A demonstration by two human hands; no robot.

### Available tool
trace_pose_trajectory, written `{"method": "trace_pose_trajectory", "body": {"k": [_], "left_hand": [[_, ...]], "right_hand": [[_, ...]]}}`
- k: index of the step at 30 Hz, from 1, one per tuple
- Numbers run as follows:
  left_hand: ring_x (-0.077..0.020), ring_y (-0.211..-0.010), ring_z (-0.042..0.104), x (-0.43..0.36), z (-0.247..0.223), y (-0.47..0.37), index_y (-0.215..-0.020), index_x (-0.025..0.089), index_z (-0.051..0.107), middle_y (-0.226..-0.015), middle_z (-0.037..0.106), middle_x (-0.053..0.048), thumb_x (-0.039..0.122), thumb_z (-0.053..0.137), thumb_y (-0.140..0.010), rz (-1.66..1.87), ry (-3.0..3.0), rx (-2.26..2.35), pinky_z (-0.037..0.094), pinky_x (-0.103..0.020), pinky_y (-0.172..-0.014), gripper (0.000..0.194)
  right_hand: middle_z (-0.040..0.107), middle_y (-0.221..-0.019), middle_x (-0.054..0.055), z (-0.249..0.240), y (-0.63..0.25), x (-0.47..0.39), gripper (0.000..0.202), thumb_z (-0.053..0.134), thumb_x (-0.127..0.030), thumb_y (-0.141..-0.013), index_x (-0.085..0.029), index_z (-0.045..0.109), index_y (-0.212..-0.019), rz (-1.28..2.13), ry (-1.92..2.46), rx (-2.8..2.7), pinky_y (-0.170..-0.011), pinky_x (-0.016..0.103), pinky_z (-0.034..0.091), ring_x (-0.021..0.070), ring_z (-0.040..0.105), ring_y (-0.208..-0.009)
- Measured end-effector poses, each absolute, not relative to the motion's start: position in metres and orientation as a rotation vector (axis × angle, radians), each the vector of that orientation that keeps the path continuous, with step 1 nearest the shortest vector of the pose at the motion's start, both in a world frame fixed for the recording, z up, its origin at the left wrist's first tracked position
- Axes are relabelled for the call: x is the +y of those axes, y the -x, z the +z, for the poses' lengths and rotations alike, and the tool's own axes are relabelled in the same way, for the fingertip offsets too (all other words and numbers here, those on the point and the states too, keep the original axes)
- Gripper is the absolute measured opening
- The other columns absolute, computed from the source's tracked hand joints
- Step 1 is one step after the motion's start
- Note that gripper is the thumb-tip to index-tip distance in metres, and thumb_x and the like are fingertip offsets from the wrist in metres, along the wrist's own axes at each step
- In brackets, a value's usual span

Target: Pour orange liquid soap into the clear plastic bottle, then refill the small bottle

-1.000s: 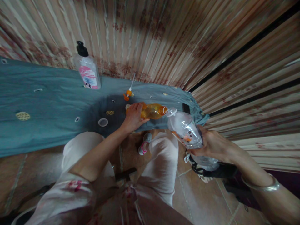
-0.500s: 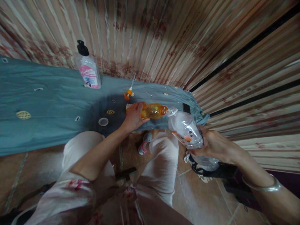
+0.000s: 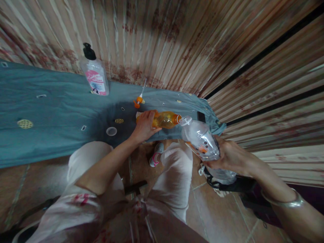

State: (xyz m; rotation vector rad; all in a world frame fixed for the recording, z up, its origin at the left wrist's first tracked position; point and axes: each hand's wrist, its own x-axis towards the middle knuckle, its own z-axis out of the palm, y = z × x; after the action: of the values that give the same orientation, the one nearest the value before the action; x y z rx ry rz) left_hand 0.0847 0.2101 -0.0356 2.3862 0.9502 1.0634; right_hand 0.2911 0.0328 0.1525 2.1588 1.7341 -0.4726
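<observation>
My left hand [image 3: 145, 126] is wrapped round an orange see-through bottle [image 3: 165, 119], tipped on its side with its neck pointing right. That neck meets the mouth of a large clear plastic bottle [image 3: 199, 138], which slants down to the right. Around the clear bottle's body my right hand [image 3: 225, 153] is closed; an orange label shows beside its fingers. Whether liquid passes between the two mouths I cannot tell. Beyond my left hand lies an orange pump top [image 3: 138, 101] with a white tube. A round whitish cap [image 3: 111, 131] rests left of that hand.
A pump bottle [image 3: 97, 81] with a black top and pink label stands at the back left of the teal cloth [image 3: 58, 101]. A dark flat object [image 3: 201, 116] lies near the cloth's right end. Pleated curtains [image 3: 152, 40] hang behind and to the right.
</observation>
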Motion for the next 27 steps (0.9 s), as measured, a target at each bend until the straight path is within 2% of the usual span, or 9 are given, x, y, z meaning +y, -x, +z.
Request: {"method": "trace_pose_trajectory", "body": {"k": [16,27], "left_hand": [[-0.0282,-0.106,0.053,0.2103,-0.0356,-0.0842,-0.118,0.015,0.039,-0.115,0.056,-0.012,0.039,0.075,-0.066,1.060,-2.385,0.945,0.043,-0.044,-0.093,0.067],[-0.0297,-0.107,0.054,0.2103,-0.0368,-0.0857,-0.119,0.017,0.039,-0.115,0.057,-0.012,0.039,0.075,-0.066,1.065,-2.388,0.980,0.043,-0.045,-0.092,0.069]], "right_hand": [[0.068,-0.078,0.004,0.1534,-0.2881,0.0355,0.053,0.065,-0.046,-0.063,-0.018,0.044,-0.103,-0.453,-2.170,1.706,-0.059,0.028,0.043,0.0249,0.067,-0.074],[0.070,-0.081,0.007,0.1543,-0.2904,0.0332,0.049,0.065,-0.045,-0.064,-0.018,0.047,-0.101,-0.519,-2.179,1.727,-0.059,0.028,0.044,0.0262,0.067,-0.077]]}}
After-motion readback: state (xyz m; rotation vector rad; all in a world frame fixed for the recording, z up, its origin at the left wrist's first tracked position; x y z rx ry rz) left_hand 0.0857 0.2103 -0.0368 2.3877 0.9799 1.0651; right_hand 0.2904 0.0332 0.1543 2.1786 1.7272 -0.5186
